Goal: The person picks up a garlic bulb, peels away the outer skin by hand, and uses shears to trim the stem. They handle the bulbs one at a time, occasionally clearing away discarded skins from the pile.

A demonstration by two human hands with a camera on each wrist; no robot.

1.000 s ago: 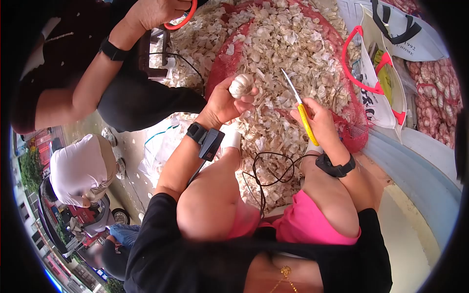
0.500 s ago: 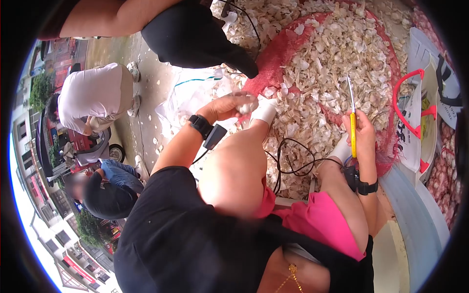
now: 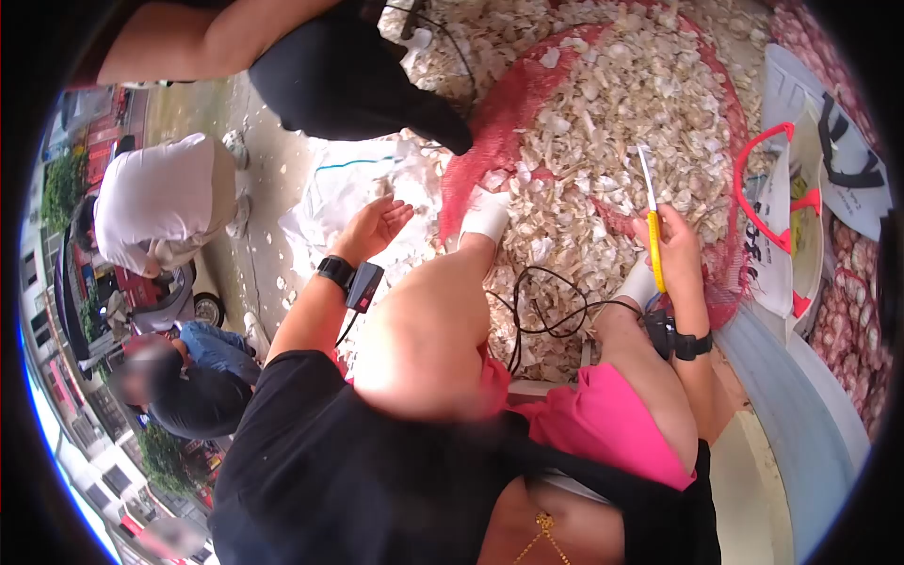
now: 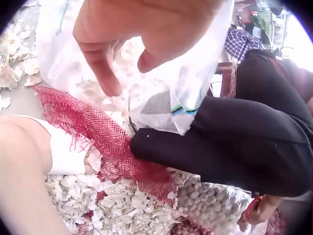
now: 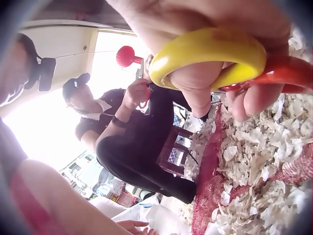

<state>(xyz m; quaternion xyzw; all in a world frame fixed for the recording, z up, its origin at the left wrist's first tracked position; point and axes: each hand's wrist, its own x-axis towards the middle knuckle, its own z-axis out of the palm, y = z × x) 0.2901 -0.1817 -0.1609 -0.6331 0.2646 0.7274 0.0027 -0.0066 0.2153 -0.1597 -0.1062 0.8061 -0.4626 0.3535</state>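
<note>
In the head view my left hand (image 3: 377,226) hangs palm up, with nothing in it, over a white plastic sack (image 3: 325,184) on the ground. The left wrist view shows its fingers and thumb apart, loosely bent above the same sack (image 4: 58,54). My right hand (image 3: 680,252) grips scissors (image 3: 656,254) with the blades pointing away over the heap of garlic skins (image 3: 603,122). A yellow handle loop (image 5: 208,41) and a red one (image 5: 288,73) show in the right wrist view, with fingers through the yellow loop.
A red mesh net (image 3: 499,122) lies among the skins. Tote bags (image 3: 777,207) and netted garlic (image 3: 852,311) stand at right. A black cable (image 3: 546,273) loops between my legs. Another person's black-clad leg (image 3: 339,75) reaches in; many garlic bulbs (image 4: 210,200) lie near it.
My left hand has moved left from over the skins to the white sack and let go of the garlic bulb. The scissors stay in my right hand. The head view has swung leftward.
</note>
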